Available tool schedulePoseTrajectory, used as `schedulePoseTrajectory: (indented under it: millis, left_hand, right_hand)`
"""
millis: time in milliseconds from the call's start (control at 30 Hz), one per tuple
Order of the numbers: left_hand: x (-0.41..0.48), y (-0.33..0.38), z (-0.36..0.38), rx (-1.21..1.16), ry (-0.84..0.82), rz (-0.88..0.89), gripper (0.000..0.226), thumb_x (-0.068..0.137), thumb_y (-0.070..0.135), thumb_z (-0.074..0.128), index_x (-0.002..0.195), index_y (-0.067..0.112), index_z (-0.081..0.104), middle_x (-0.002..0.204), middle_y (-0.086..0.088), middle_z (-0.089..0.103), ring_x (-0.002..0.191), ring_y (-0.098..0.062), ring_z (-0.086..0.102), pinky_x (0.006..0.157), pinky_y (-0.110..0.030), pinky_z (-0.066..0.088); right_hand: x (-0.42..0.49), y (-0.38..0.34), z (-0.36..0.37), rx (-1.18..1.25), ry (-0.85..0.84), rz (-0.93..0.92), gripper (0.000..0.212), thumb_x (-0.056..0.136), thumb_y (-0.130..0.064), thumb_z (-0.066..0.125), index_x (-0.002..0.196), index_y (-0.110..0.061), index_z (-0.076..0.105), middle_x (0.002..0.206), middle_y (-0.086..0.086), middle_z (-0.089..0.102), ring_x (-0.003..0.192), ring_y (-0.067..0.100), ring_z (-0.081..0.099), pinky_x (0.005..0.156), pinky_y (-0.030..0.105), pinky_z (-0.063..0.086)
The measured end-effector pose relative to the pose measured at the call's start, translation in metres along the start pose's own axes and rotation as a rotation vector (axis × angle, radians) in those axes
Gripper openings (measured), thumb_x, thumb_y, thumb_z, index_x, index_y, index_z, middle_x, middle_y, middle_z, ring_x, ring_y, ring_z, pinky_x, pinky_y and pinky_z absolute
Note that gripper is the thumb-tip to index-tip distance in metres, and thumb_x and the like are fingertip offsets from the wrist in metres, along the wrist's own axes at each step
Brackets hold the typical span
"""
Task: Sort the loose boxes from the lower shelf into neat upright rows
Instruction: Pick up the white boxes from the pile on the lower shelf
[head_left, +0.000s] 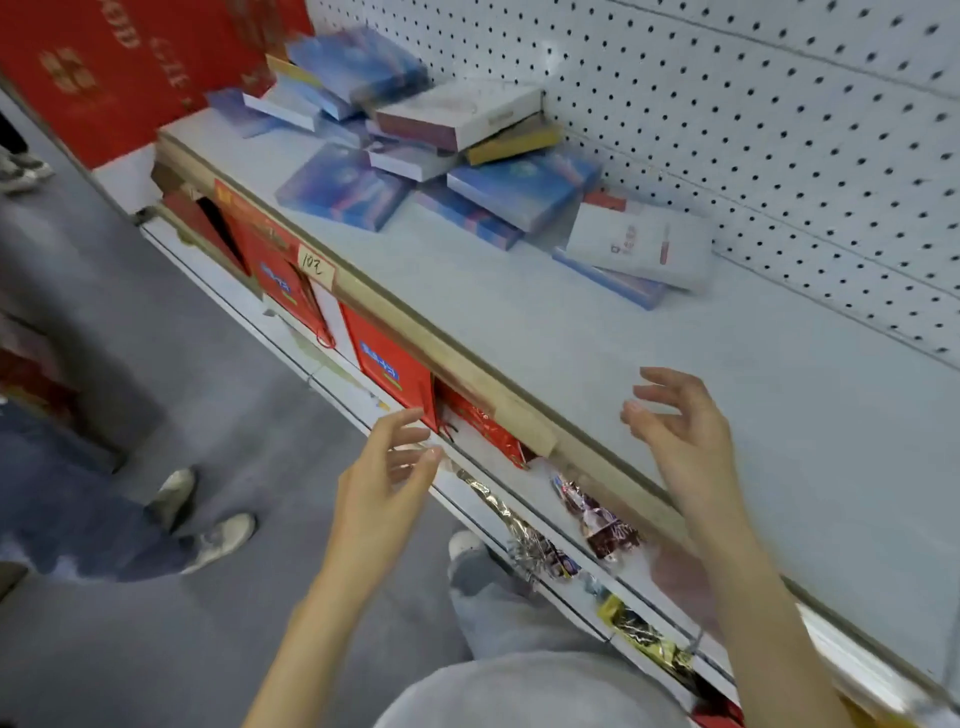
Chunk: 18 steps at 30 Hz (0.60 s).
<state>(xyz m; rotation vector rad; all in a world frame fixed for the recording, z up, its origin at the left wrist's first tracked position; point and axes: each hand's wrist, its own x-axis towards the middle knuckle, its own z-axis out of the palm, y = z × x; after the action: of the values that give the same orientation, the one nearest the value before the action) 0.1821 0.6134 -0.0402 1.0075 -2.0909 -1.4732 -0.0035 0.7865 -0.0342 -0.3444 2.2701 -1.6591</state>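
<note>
- A second person's pale trainers (218, 535) stand on the grey floor, well to the left of the left fingers.
- The left hand (384, 467) hovers in front of the shelf's edge. Its fingers (402, 420) are loosely spread, slightly bent, and hold nothing.
- Red paper gift bags (387, 364) stand under the shelf, the nearest just beyond the left fingertips. A handwritten paper price tag (315, 267) sits on the tan edge strip farther up and to the left.
- The white metal shelf (519, 322) shows a bare stretch between both sets of fingers and the boxes.
- The loose heap of flat blue, purple and white cardboard boxes (441, 145) lies well beyond the fingers, at the back of that shelf near the panel. The boxes lie flat or tilted on one another.
- Shiny foil snack packets (605, 525) lie on a lower ledge, below and between the two wrists.
- The right hand (680, 431) hovers over the shelf's front. Its fingers (665, 376) are spread and curved, gripping nothing.
- A flat white box with red print (641, 244) rests on a blue one, straight beyond the right fingers, at the heap's right end.
- The white perforated back panel (753, 130) rises behind the shelf.
</note>
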Motion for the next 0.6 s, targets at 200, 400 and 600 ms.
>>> schedulePoseTrajectory:
  millis: [200,400,600]
  left_hand:
    - [0.097,0.004,-0.004,0.054,0.005,0.013,0.035,0.089,0.015,0.063,0.116,0.035,0.055,0.102,0.013,0.066,0.088,0.004,0.062,0.073,-0.003,0.043]
    - [0.188,0.027,0.006,0.124,0.008,0.098,0.031,0.089,0.022,0.064,0.118,0.031,0.055,0.107,0.008,0.065,0.094,-0.002,0.063,0.084,-0.021,0.051]
    - [0.24,0.057,0.03,0.305,-0.09,0.253,0.039,0.091,0.041,0.051,0.128,0.026,0.053,0.126,0.011,0.053,0.113,-0.003,0.049,0.099,-0.026,0.041]
  right_hand:
    - [0.112,0.006,-0.001,-0.047,0.335,0.007,0.033,0.09,-0.015,0.064,0.122,-0.019,0.056,0.125,0.003,0.057,0.106,0.015,0.059,0.075,0.007,0.041]
    - [0.183,0.003,-0.004,-0.107,0.506,0.139,0.05,0.089,-0.028,0.066,0.134,-0.019,0.046,0.132,0.006,0.05,0.114,0.018,0.051,0.087,0.023,0.036]
    - [0.206,0.002,0.01,0.056,0.527,0.283,0.053,0.085,-0.02,0.072,0.131,-0.016,0.047,0.102,0.0,0.059,0.09,0.017,0.056,0.086,0.032,0.049]
